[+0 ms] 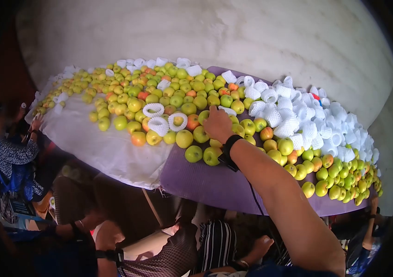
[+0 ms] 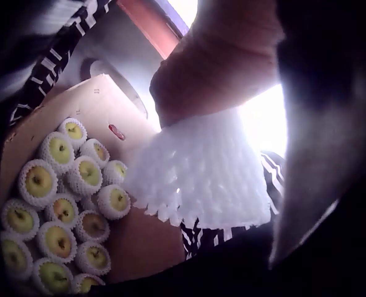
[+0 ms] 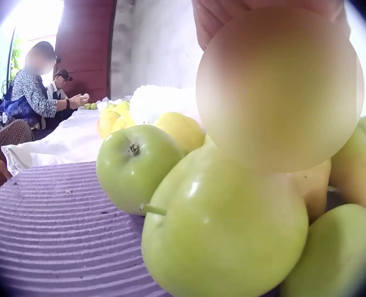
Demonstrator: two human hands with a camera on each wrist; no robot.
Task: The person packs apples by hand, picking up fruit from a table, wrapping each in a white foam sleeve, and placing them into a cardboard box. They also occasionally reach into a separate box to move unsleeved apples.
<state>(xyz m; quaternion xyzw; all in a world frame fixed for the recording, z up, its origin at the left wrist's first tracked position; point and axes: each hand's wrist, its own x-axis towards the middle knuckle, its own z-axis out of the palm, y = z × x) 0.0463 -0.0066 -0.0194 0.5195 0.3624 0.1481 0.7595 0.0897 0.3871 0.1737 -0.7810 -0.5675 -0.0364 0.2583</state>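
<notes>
Among the apples on the table, my right hand (image 1: pixel 218 124) reaches down with its fingers curled over an apple. In the right wrist view that apple (image 3: pixel 279 93) is blurred and sits under the fingers (image 3: pixel 211 21), above green apples (image 3: pixel 226 223) close by. My left hand (image 2: pixel 217 68) grips a white foam net sleeve (image 2: pixel 198 170) by its narrower top, its wide end hanging down. Beside and below that sleeve in the left wrist view is a cardboard box (image 2: pixel 139 247) of apples in foam nets (image 2: pixel 56 238).
A pile of white foam nets (image 1: pixel 293 111) lies along the table's far right side. Loose apples (image 1: pixel 132 104) spread across white cloth (image 1: pixel 95 147) and a ribbed purple mat (image 1: pixel 182 177). Other people sit nearby, one person (image 3: pixel 31 93) at the far left in patterned clothing.
</notes>
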